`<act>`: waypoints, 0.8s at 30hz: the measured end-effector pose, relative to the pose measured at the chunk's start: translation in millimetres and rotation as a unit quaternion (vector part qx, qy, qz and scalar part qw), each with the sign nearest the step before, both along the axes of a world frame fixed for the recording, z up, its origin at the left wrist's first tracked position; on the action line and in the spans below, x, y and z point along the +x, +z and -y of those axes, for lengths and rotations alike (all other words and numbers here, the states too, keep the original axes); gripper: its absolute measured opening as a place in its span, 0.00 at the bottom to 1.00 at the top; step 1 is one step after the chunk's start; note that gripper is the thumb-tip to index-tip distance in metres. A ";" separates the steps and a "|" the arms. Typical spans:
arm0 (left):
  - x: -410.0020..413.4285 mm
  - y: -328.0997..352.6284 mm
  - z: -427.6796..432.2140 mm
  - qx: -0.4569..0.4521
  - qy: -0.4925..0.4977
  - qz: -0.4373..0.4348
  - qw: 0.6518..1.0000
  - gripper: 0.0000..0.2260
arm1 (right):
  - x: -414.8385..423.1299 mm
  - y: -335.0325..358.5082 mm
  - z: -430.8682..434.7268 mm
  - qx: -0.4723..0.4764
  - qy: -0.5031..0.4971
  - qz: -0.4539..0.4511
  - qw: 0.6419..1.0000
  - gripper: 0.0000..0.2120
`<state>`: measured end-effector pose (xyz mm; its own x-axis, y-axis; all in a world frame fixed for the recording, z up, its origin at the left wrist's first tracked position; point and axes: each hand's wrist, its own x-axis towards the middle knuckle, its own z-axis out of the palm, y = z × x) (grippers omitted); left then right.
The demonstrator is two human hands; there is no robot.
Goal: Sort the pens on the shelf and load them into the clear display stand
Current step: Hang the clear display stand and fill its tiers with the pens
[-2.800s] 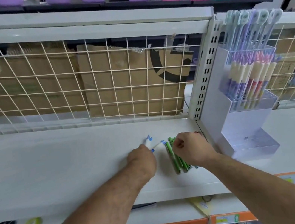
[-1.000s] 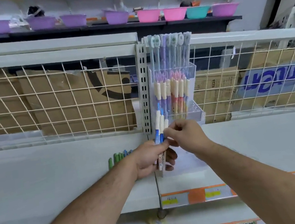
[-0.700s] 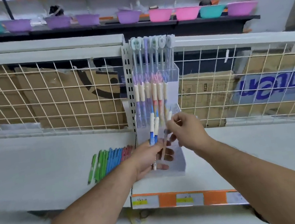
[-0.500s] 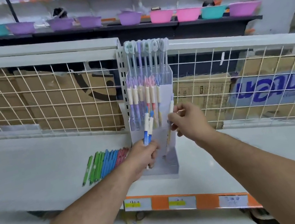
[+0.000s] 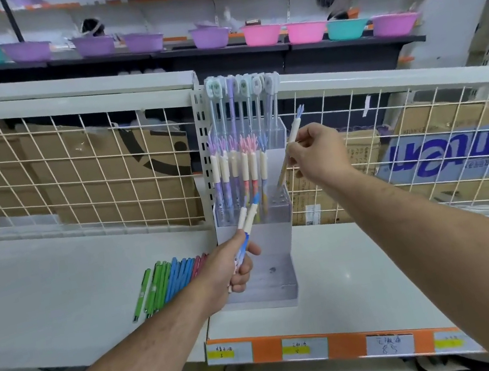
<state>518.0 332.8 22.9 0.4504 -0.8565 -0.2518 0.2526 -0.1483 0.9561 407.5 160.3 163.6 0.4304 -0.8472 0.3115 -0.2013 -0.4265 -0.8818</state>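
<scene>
A clear tiered display stand (image 5: 276, 242) stands on the white shelf (image 5: 61, 302) against the wire grid. Its back rows hold several tall pastel pens (image 5: 238, 101) and several cream-capped pens (image 5: 234, 170). My right hand (image 5: 316, 156) pinches one cream-capped pen (image 5: 290, 147), tilted, with its tip just above the stand's middle tier at the right side. My left hand (image 5: 228, 270) grips two cream-capped blue pens (image 5: 247, 220) in front of the stand. A row of green, blue and pink pens (image 5: 168, 280) lies flat on the shelf left of the stand.
A white wire grid (image 5: 70, 170) backs the shelf, with cardboard boxes (image 5: 124, 180) behind it. A perforated upright post (image 5: 205, 146) stands just left of the stand. Plastic bowls (image 5: 262, 33) line a higher shelf. Orange price strips (image 5: 330, 343) run along the shelf's front edge.
My right hand has lifted one pen out of my left hand's bundle and carried it up to the stand's right side. My left hand keeps the other two low in front.
</scene>
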 end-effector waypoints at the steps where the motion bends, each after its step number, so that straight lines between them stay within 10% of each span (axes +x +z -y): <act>1: 1.7 -0.8 -1.0 -0.004 -0.002 0.004 1.000 0.21 | 3.4 -0.5 -0.1 -0.004 -0.003 -0.009 1.000 0.04; 24: 13.9 1.9 -11.3 -0.019 -0.049 0.030 0.998 0.13 | 34.5 -28.9 4.8 -0.024 0.013 -0.144 0.989 0.04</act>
